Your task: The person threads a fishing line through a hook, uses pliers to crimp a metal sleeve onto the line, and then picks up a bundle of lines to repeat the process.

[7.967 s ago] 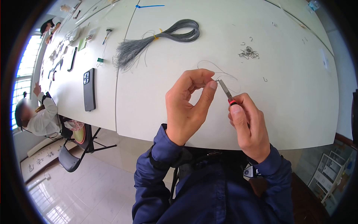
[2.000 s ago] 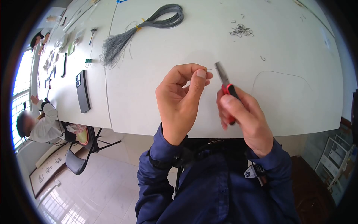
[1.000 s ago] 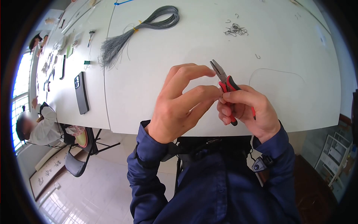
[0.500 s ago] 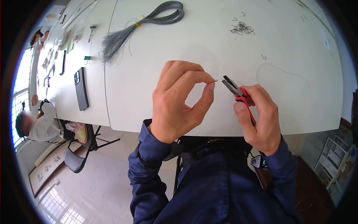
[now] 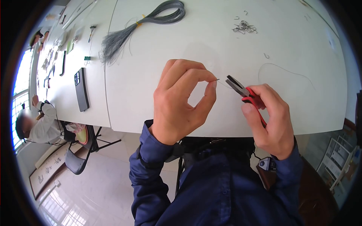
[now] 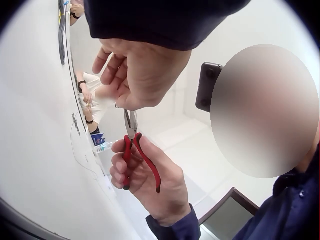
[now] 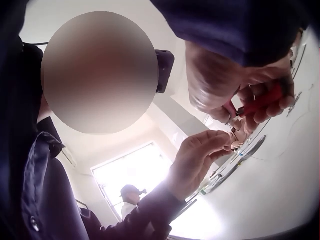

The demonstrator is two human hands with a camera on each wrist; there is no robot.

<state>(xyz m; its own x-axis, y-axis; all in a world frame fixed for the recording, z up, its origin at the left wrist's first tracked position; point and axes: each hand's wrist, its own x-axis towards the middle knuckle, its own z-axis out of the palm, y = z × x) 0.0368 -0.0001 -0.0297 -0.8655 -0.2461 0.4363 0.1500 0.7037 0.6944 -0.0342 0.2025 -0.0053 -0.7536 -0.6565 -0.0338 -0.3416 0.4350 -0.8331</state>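
In the head view my left hand [image 5: 184, 101] pinches a small fish hook [image 5: 217, 79] between thumb and forefinger, most of it hidden by the fingertips. A thin grey line [image 5: 225, 85] runs from it toward the pliers. My right hand [image 5: 269, 120] grips red-and-black pliers [image 5: 237, 86] by the handles, their metal jaws slightly parted and pointing at the left fingertips, a short gap away. The left wrist view shows the pliers [image 6: 131, 135] just below the pinching fingers. A loop of loose line [image 5: 286, 70] lies on the table to the right.
On the white table [image 5: 143, 94] lie a pile of fish hooks [image 5: 245, 27], a single hook [image 5: 266, 55] and a tied bundle of grey line [image 5: 151, 20]. A black phone [image 5: 81, 90] is at the left. Another person [image 5: 43, 122] sits by the far-left window.
A second ago the left fingers were at the pliers' handles; now they pinch the hook apart from them. Since half a second ago, the right hand has drawn the pliers slightly rightward.
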